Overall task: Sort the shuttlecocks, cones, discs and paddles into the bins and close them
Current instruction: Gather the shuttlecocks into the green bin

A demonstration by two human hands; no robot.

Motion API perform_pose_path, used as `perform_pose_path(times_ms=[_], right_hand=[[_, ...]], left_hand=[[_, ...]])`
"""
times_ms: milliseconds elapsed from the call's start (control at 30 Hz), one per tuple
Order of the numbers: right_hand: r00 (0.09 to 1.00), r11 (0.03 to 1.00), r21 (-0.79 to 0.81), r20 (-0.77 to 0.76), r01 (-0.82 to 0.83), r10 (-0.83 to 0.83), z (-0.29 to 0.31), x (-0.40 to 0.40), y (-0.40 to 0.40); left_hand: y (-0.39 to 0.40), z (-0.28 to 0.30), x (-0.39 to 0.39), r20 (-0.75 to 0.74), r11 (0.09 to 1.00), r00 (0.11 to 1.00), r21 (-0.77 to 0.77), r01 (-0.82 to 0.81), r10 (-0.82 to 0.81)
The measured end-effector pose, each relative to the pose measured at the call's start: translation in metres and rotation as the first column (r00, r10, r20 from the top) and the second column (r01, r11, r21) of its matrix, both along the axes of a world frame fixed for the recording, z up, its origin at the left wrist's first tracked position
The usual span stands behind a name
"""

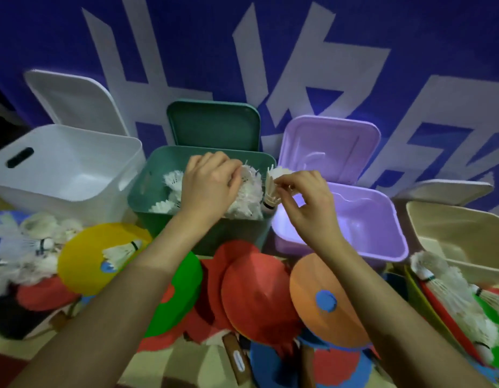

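Observation:
The green bin [158, 191] stands in the middle with several white shuttlecocks [172, 180] inside. My left hand [209, 183] reaches into it and grips a clump of shuttlecocks [249, 186]. My right hand [304, 200] pinches the feathers of one shuttlecock [272, 189] over the bin's right rim, cork end down. An empty white bin [74, 175] stands to the left, a purple bin [382, 231] to the right and a beige bin [466, 233] at far right. All lids are up. Coloured discs, yellow [88, 256], green [181, 292], red [256, 292] and orange [312, 289], lie in front.
Loose shuttlecocks are piled at the left [24, 247] and at the right [452, 289]. A paddle handle [237, 357] pokes out under the discs near the bottom. A blue banner with white shapes [270, 65] hangs behind the bins.

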State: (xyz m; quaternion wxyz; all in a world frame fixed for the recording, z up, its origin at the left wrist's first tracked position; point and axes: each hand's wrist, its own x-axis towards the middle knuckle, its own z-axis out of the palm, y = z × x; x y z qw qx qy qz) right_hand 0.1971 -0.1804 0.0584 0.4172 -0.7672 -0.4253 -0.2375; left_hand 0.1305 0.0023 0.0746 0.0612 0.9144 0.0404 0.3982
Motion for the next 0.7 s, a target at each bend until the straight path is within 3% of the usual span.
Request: perform_pose_path(times_ms=[233, 400, 533, 700], right_hand=[[0.990, 1.000, -0.003, -0.142, -0.018, 0.017, -0.023, 0.010, 0.096], [0.973, 0.991, -0.080, -0.214, -0.107, 0.088, -0.047, 0.006, 0.151], [0.959, 0.989, -0.066, -0.261, -0.131, 0.110, -0.054, -0.001, 0.170], [0.969, 0.990, 0.010, -0.204, -0.138, 0.137, -0.048, -0.012, 0.182]], left_hand=[[0.108, -0.029, 0.003, -0.192, 0.980, 0.964, 0.106, -0.168, 0.186], [0.148, -0.070, -0.008, -0.567, 0.959, 0.775, 0.117, -0.259, 0.278], [0.158, -0.084, -0.012, -0.603, 0.972, 0.768, 0.056, -0.228, 0.215], [0.165, -0.082, -0.013, -0.686, 0.977, 0.703, 0.058, -0.207, 0.189]])
